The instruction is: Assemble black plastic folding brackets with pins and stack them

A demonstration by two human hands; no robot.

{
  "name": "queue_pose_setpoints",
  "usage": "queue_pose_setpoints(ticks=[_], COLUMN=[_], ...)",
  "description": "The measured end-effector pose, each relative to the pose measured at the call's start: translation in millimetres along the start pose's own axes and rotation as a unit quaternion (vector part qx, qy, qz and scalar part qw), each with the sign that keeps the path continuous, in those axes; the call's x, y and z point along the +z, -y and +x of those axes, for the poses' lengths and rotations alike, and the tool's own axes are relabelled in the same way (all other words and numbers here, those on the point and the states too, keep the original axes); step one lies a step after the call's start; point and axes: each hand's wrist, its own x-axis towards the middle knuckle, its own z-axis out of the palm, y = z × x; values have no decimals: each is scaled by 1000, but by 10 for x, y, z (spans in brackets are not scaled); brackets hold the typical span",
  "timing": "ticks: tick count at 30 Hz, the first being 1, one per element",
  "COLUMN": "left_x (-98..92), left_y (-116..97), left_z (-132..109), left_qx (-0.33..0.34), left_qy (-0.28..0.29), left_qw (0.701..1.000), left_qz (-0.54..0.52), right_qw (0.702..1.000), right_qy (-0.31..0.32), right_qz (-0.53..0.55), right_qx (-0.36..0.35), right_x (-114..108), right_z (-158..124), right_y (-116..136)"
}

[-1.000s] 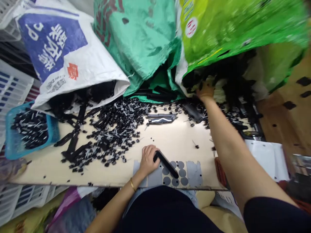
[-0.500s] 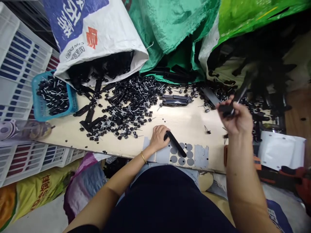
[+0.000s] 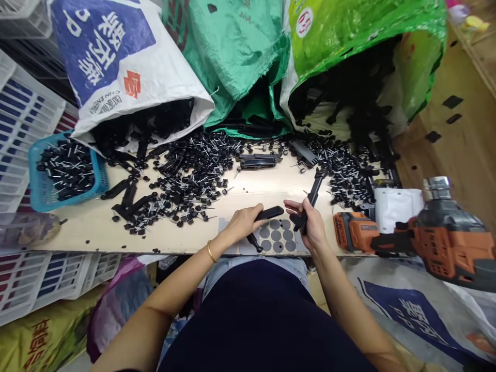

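My left hand [image 3: 245, 223] is closed around a smooth, long black plastic piece [image 3: 270, 213] that points right. Below that hand a thin black rod-like part [image 3: 254, 243] sticks out; whether the hand also grips it is hidden. My right hand [image 3: 311, 223] grips a longer black plastic bar [image 3: 315, 188] with a wider lower end, held tilted between thumb and fingers. The two held pieces are apart by a small gap. Under them lies a grey sheet with round discs [image 3: 276, 235] at the bench's front edge.
Black-headed pins [image 3: 201, 170] heap at centre-left, with more in a blue basket [image 3: 101, 175]. Sacks [image 3: 166, 67] of black parts line the back. A stack of black pieces [image 3: 259, 161] lies mid-bench. An orange power tool [image 3: 445, 243] stands right, near a white packet [image 3: 399, 206].
My right hand has come down and left from near the right sack, bringing the black bar beside my left hand. The piece in my left hand has swung upward. The view has shifted right.
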Motion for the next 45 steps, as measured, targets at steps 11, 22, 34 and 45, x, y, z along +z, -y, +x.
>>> queue_pose_setpoints(ticks=[11,22,34,45], left_x=[193,199,183,78], left_y=[-389,-619,-675,-384], left_z=[-353,-509,-576,-384], left_qx=[-98,-115,-100,-47], left_qy=[-107,-54,-40,14], left_qw=[972,990,994,998], left_qz=[-188,-62,26,40], right_qw=[1000,996,994,993], right_qy=[23,18,35,-65], right_qz=[9,62,103,85], right_qx=[5,55,-11,-51], right_x=[443,455,500,375], right_z=[-15,-100,-229,-162], right_y=[-34,-144,-161,-398])
